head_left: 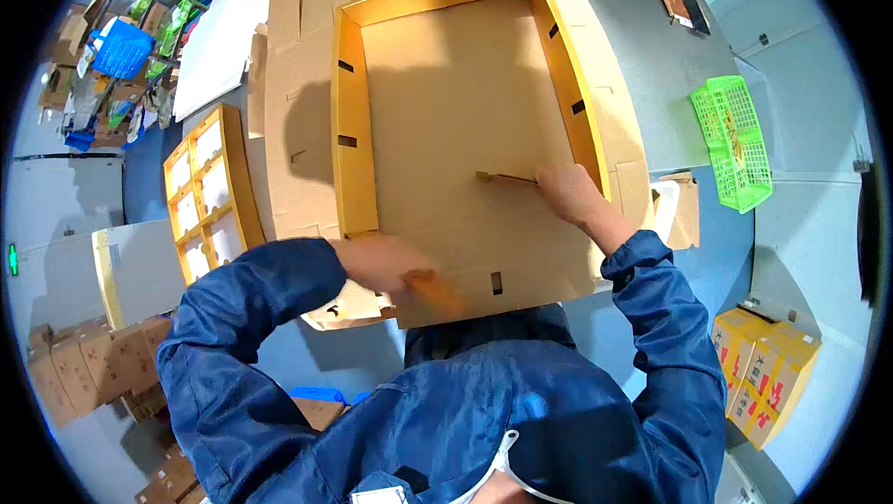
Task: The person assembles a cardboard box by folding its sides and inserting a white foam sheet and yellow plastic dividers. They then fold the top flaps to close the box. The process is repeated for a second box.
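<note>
A large flat cardboard box (456, 104) lies in front of me, its yellow inner walls standing up on the left, right and far sides. Along its near side the board lies flat. My right hand (569, 192) is closed around a thin brush-like tool (507, 177), held over the box floor with its flat tip pointing left. At the near left corner my left hand (379, 262) is smeared by motion. An orange-yellow strip-like piece (433, 288), also blurred, shows at its fingers and appears to be held; its exact kind cannot be made out.
A yellow compartment frame (244, 179) leans left of the box, below a white sheet (223, 34). A green basket (730, 141) hangs by the table's right edge. Taped cartons (767, 374) stand on the floor at right. Shelves with a blue basket (123, 48) are far left.
</note>
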The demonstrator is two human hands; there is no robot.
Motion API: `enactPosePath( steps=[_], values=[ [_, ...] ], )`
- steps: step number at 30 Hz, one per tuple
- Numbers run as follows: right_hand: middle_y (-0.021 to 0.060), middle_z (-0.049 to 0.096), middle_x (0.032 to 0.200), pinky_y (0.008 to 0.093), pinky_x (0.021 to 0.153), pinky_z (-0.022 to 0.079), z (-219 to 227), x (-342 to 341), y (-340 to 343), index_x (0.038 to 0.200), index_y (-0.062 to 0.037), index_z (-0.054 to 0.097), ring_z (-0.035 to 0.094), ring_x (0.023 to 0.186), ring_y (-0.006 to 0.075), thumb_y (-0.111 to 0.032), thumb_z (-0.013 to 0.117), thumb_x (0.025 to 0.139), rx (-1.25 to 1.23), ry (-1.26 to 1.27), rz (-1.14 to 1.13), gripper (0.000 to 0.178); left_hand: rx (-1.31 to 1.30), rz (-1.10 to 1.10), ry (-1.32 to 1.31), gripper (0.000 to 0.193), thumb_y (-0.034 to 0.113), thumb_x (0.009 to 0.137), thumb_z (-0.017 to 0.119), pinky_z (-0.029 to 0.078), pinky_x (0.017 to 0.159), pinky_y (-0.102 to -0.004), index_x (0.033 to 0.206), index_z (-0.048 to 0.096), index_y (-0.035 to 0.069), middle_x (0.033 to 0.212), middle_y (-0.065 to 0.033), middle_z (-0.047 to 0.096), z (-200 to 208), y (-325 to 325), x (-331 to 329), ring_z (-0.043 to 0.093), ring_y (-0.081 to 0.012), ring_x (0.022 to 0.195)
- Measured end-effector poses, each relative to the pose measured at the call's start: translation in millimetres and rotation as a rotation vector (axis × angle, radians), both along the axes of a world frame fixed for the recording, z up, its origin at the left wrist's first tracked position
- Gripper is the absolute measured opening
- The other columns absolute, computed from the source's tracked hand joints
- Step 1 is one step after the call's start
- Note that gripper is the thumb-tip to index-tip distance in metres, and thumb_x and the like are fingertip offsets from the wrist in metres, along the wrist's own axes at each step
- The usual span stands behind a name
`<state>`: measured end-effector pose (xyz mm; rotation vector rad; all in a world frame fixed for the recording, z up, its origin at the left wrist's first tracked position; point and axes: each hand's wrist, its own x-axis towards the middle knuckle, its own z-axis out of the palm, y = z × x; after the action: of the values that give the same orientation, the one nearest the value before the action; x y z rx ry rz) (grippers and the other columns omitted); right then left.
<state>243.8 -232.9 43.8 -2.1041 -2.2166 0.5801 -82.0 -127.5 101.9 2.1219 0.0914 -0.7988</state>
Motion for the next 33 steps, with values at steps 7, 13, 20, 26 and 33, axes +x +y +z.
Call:
enactPosePath(
  steps=[7,13,20,26,33],
  values=[
    [0.0178,0.064,0.078,0.0455,0.064,0.052,0,-14,-11,0.087,-0.0034,0.060,0.064,0.074,0.0363,-0.012,0.058,0.080,0.171,-0.004,0.083,0.011,0.528,0.311,-0.406,0.022,0.025,0.087,0.060,0.051,0.078,-0.0433,0.091,0.063,0.004,0.093,-0.0166,0.059,-47,-20,49,0.059,-0.0317,0.093],
    [0.0134,0.062,0.094,0.0435,0.074,0.050,27,-25,-19,0.096,-0.0038,0.056,0.063,0.087,0.0331,-0.030,0.057,0.089,0.015,0.009,0.282,0.027,0.495,0.276,-0.398,0.023,0.028,0.086,0.060,0.051,0.071,-0.0420,0.089,0.063,0.005,0.084,-0.0137,0.061,-49,-15,44,0.062,-0.0325,0.081],
    [0.0127,0.063,0.090,0.0429,0.072,0.051,14,-20,-15,0.090,-0.0044,0.056,0.063,0.084,0.0336,-0.030,0.058,0.088,0.083,0.097,0.312,0.025,0.405,0.683,-0.532,0.024,0.028,0.089,0.057,0.051,0.074,-0.0402,0.102,0.066,0.009,0.089,-0.0135,0.065,-7,3,42,0.062,-0.0348,0.083],
    [0.0128,0.063,0.089,0.0431,0.070,0.051,28,-24,-10,0.088,-0.0053,0.057,0.063,0.084,0.0332,-0.029,0.061,0.085,0.089,0.134,0.287,0.024,0.471,0.495,-0.530,0.024,0.027,0.092,0.052,0.051,0.072,-0.0406,0.091,0.064,0.006,0.084,-0.0133,0.064,-35,-25,77,0.062,-0.0318,0.080],
    [0.0128,0.064,0.088,0.0429,0.068,0.052,18,-22,-6,0.090,-0.0059,0.060,0.064,0.080,0.0333,-0.032,0.059,0.086,0.094,0.112,0.305,0.027,0.605,0.335,-0.828,0.013,0.018,0.087,0.061,0.051,0.070,-0.0364,0.088,0.062,0.005,0.086,-0.0098,0.065,-31,-23,73,0.063,-0.0266,0.079]
  ],
)
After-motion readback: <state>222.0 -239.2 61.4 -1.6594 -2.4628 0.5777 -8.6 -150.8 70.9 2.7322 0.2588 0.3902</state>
